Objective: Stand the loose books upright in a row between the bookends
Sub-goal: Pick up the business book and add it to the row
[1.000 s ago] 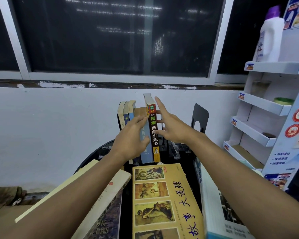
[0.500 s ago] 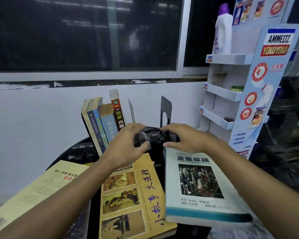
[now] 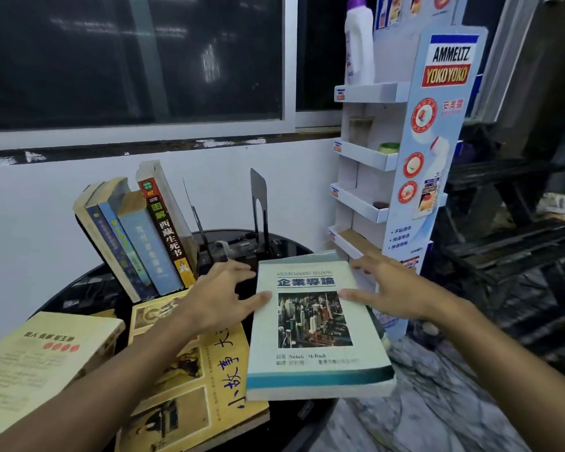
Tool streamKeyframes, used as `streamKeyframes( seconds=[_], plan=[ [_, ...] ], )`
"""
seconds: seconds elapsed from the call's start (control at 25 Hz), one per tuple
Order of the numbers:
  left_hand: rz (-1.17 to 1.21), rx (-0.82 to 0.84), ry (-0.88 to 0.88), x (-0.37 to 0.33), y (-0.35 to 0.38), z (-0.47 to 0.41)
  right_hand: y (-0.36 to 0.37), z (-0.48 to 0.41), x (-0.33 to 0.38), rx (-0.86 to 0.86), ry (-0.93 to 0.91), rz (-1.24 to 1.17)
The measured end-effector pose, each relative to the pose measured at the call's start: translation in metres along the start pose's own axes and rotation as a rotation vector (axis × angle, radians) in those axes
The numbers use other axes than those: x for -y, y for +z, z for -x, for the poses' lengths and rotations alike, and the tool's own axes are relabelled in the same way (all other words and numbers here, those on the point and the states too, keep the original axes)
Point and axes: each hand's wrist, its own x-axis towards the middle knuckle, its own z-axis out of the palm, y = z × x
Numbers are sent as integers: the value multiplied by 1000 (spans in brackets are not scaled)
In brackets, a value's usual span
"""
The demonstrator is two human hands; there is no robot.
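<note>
Centre-right of the frame, the pale green book (image 3: 313, 324) lies flat, overhanging the round table (image 3: 88, 288). The left hand (image 3: 219, 298) and right hand (image 3: 392, 288) flank it, fingers straight, thumbs touching its cover, likely readying a lift. 4 standing books (image 3: 144, 243) lean left of the black bookend (image 3: 259, 203).

display rack (image 3: 437, 141): AMMELTZ YOKOYOKO | pale book (image 3: 313, 363): UNDERSTANDING BUSINESS (faint)

white bottle (image 3: 359, 44), display rack (image 3: 372, 93), dark window (image 3: 128, 60)

Head-worn camera looks forward and down, close over the table (image 3: 79, 288).
</note>
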Motion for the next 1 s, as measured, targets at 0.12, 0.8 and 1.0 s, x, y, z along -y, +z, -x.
streamKeyframes(
  seconds=[0.12, 0.8, 1.0],
  plan=[
    [-115, 22, 0, 2, 8, -3, 6, 7, -10, 8, 34, -21],
    [447, -24, 28, -14, 10, 10, 24, -2, -18, 53, 65, -197],
    [853, 15, 3, -28, 9, 17, 19, 0, -20, 6, 58, -228]
  ],
)
